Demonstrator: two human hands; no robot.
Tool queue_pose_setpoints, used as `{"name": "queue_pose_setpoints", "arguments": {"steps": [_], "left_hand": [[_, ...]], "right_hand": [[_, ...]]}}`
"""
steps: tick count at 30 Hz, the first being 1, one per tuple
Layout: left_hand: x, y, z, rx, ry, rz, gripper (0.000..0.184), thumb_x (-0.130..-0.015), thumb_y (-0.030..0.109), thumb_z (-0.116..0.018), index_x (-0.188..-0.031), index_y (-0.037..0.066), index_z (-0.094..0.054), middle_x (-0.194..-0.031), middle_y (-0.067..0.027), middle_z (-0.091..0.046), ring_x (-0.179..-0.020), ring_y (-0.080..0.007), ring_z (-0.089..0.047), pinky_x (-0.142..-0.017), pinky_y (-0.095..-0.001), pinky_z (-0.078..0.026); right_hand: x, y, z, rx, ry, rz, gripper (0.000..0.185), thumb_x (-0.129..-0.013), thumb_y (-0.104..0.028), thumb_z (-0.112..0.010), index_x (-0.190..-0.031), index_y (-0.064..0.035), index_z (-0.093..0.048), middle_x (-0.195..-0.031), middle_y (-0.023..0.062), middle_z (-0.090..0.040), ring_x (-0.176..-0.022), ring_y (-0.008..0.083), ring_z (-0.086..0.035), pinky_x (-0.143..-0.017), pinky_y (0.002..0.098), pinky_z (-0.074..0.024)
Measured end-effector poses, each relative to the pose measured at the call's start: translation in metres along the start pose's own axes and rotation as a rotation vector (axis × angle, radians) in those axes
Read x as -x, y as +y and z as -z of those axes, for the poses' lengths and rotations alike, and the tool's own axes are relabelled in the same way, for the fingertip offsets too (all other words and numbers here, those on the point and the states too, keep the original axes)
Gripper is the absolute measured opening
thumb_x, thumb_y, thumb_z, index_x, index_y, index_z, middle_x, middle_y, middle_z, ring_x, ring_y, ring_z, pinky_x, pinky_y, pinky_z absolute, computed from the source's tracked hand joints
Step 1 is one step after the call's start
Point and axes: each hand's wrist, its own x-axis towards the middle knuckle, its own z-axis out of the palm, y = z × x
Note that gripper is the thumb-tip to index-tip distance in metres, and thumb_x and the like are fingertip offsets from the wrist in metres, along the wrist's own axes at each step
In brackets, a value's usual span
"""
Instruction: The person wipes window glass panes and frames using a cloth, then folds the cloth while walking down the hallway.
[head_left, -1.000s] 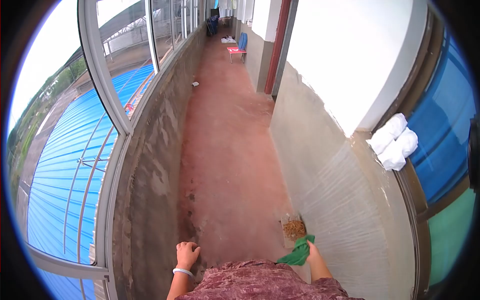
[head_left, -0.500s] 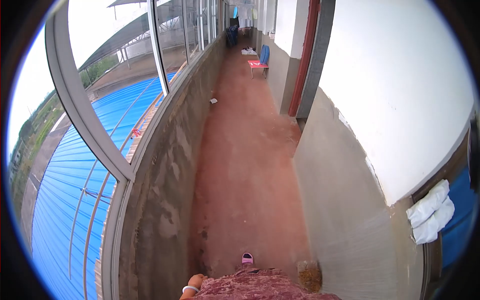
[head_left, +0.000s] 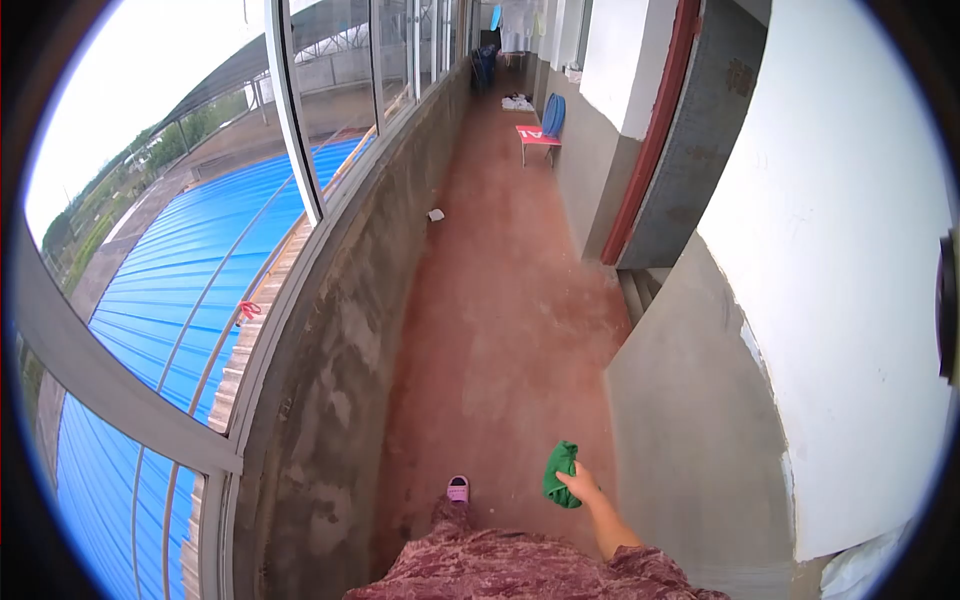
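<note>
Out in front of my body, over the red floor, my right hand (head_left: 577,484) is closed on a green cloth (head_left: 561,474), which hangs bunched from the fingers. My left hand does not show in this view. Below, my patterned maroon clothing (head_left: 520,565) fills the bottom edge, and one foot in a pink sandal (head_left: 458,490) is on the floor, left of the cloth.
A reddish corridor floor (head_left: 500,330) runs between a windowed low wall (head_left: 340,370) and a grey-white wall (head_left: 700,400). Steps (head_left: 640,292) show in a doorway at right. Farther on are a red stool (head_left: 536,136), a white scrap (head_left: 436,215) and hanging clothes (head_left: 516,25).
The view has advanced along the corridor. My right hand with the green cloth has swung forward into view, while my left hand has dropped out of it. The white bundle has slid to the lower right edge.
</note>
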Motion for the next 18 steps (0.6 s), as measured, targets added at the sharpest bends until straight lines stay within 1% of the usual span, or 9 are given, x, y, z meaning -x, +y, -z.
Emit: {"name": "queue_pose_setpoints", "arguments": {"steps": [2, 6, 7, 8, 9, 11, 12, 14, 18], "left_hand": [[-0.050, 0.003, 0.034, 0.002, 0.026, 0.020, 0.046, -0.100, 0.037, -0.041, -0.117, 0.001, -0.066, -0.111, -0.0280, -0.067, -0.110, -0.0441, -0.063, -0.096, -0.0503, -0.049], [-0.133, -0.015, 0.058, 0.013, 0.043, 0.110, 0.046, -0.102, 0.034, -0.038, -0.117, 0.001, -0.065, -0.110, -0.0287, -0.067, -0.110, -0.0441, -0.063, -0.096, -0.0508, -0.049], [-0.160, 0.000, 0.094, 0.110, 0.087, 0.089, 0.044, -0.103, 0.033, -0.037, -0.105, 0.003, -0.069, -0.106, -0.0276, -0.068, -0.105, -0.0441, -0.064, -0.095, -0.0497, -0.050], [-0.192, 0.023, 0.143, 0.206, 0.132, 0.066, 0.047, -0.104, 0.031, -0.036, -0.093, 0.006, -0.074, -0.101, -0.0266, -0.069, -0.101, -0.0441, -0.065, -0.094, -0.0485, -0.050], [-0.226, 0.036, 0.180, 0.071, 0.137, -0.052, 0.023, -0.093, 0.025, -0.054, -0.095, 0.009, -0.070, -0.094, -0.0196, -0.072, -0.093, -0.0401, -0.069, -0.084, -0.0493, -0.054], [-0.278, 0.081, 0.252, 0.424, 0.183, -0.027, 0.024, -0.096, 0.025, -0.052, -0.096, 0.008, -0.070, -0.083, -0.0160, -0.071, -0.075, -0.0332, -0.070, -0.071, -0.0456, -0.055], [-0.299, 0.110, 0.287, 0.413, 0.184, -0.034, 0.024, -0.096, 0.025, -0.052, -0.096, 0.008, -0.070, -0.083, -0.0160, -0.071, -0.075, -0.0332, -0.070, -0.071, -0.0456, -0.055], [-0.337, 0.168, 0.349, 0.674, 0.235, 0.212, 0.039, -0.102, 0.031, -0.047, -0.086, 0.006, -0.071, -0.075, -0.0123, -0.067, -0.067, -0.0257, -0.063, -0.069, -0.0400, -0.052], [-0.428, 0.227, 0.401, 0.843, 0.115, 0.228, 0.037, -0.100, 0.034, -0.050, -0.090, 0.006, -0.072, -0.071, -0.0101, -0.066, -0.056, -0.0245, -0.060, -0.060, -0.0386, -0.051]], "right_hand": [[-0.022, -0.014, 0.002, -0.053, 0.061, -0.057, 0.064, -0.085, -0.038, -0.072, -0.133, 0.0000, -0.054, -0.121, 0.0218, -0.066, -0.114, 0.0348, -0.064, -0.097, 0.0432, -0.0487], [-0.037, 0.057, -0.006, -0.119, 0.011, -0.235, 0.057, -0.083, -0.039, -0.074, -0.124, -0.0009, -0.062, -0.120, 0.0229, -0.067, -0.113, 0.0370, -0.064, -0.094, 0.0457, -0.0500], [-0.055, 0.122, -0.014, 0.369, -0.053, -0.371, 0.057, -0.079, -0.039, -0.075, -0.119, -0.0006, -0.064, -0.119, 0.0249, -0.066, -0.113, 0.0401, -0.063, -0.094, 0.0473, -0.0499], [-0.055, 0.076, 0.007, 0.372, -0.060, -0.376, 0.057, -0.079, -0.039, -0.075, -0.119, -0.0006, -0.064, -0.119, 0.0249, -0.066, -0.113, 0.0401, -0.063, -0.094, 0.0473, -0.0499], [-0.067, 0.062, 0.019, 0.370, -0.061, -0.373, 0.057, -0.079, -0.039, -0.075, -0.119, -0.0005, -0.064, -0.119, 0.0250, -0.066, -0.113, 0.0402, -0.063, -0.094, 0.0473, -0.0499], [-0.102, 0.034, 0.034, 0.353, -0.057, -0.365, 0.057, -0.079, -0.039, -0.075, -0.119, -0.0003, -0.063, -0.119, 0.0251, -0.066, -0.113, 0.0403, -0.063, -0.094, 0.0473, -0.0498], [-0.123, 0.020, 0.041, 0.339, -0.048, -0.358, 0.057, -0.079, -0.039, -0.075, -0.119, -0.0003, -0.063, -0.119, 0.0252, -0.066, -0.113, 0.0404, -0.063, -0.094, 0.0473, -0.0498], [-0.167, -0.007, 0.057, 0.304, -0.019, -0.345, 0.058, -0.079, -0.039, -0.075, -0.120, -0.0001, -0.063, -0.119, 0.0254, -0.066, -0.113, 0.0406, -0.063, -0.094, 0.0473, -0.0497], [-0.243, -0.028, 0.082, 0.234, 0.024, -0.349, 0.058, -0.078, -0.039, -0.075, -0.120, 0.0003, -0.063, -0.119, 0.0257, -0.066, -0.114, 0.0409, -0.062, -0.095, 0.0473, -0.0496]]}}
